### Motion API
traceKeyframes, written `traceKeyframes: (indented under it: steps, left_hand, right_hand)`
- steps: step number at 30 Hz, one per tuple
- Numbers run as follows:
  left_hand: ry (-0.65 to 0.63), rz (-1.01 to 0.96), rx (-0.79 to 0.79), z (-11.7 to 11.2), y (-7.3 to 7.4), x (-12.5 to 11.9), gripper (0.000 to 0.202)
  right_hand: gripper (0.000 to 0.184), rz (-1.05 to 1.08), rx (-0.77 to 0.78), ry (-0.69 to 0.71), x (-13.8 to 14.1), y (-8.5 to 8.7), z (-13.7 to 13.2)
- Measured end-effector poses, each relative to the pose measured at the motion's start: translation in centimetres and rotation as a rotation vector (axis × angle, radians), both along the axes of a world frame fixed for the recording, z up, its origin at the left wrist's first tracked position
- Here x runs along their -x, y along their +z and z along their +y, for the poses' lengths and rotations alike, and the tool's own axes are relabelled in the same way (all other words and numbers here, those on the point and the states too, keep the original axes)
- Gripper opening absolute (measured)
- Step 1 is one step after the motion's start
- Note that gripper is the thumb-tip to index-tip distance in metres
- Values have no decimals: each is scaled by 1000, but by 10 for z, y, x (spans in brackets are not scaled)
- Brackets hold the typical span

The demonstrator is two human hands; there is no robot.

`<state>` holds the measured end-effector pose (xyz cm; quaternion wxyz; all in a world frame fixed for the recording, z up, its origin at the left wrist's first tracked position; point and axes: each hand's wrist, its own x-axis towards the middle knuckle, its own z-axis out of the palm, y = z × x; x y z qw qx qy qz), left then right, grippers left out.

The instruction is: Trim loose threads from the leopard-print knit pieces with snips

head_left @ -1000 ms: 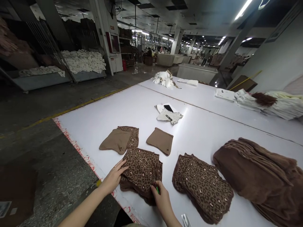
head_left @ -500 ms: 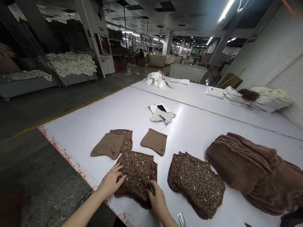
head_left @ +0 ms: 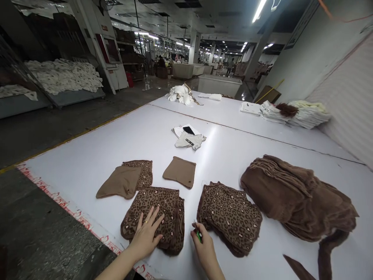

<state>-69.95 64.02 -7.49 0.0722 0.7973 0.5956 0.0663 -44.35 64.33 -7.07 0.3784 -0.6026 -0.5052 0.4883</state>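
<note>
My left hand (head_left: 148, 232) lies flat with spread fingers on a stack of brown leopard-print fabric pieces (head_left: 172, 212). Between that stack and a second leopard-print stack (head_left: 234, 217), my right hand (head_left: 205, 249) is closed around small thread snips (head_left: 198, 235) with a green part showing. Most of the snips is hidden by the fingers. Just beyond the first stack, a plain brown piece (head_left: 118, 182) overlaps a leopard-print piece (head_left: 146, 174). Another plain brown piece (head_left: 179, 172) lies alone to their right.
A big pile of brown plush fabric (head_left: 288, 194) is at the right, with brown strips (head_left: 325, 252) near it. Farther back lie papers and a white cloth (head_left: 190, 140) with dark snips on it. White fabric stacks (head_left: 309, 114) stand at the far right.
My right hand has moved off the left stack with the snips, to the right over the white table. My left hand has shifted from the stack's left edge onto its middle. The view has turned rightward.
</note>
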Motion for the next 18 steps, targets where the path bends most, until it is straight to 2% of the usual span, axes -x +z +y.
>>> traceKeyframes:
  steps: [2,4,7,9,11,15,18]
  left_hand:
    - [27,-26,43,0,-6,-1,65]
    - [57,-55,64,0,-7,-1,64]
    - [124,-46,93,1,-8,-4,66]
    - [158,-15,116,0,-9,-7,65]
    - [175,12,124,0,-13,-8,60]
    - [169,53,89,-3,-21,-7,58]
    - [162,80,40,-4,-26,-6,61]
  right_hand:
    - [20,-18,4,-24,-5,2,0]
    - [17,-45,-25,2,5,3,2]
    - [17,-154,-71,54,39,0,8]
    - [9,-222,-65,85,61,-6,14]
    - [8,-243,-55,112,74,-15,19]
    - [11,-213,-60,139,73,-32,24]
    - [9,-193,-69,143,68,-37,22]
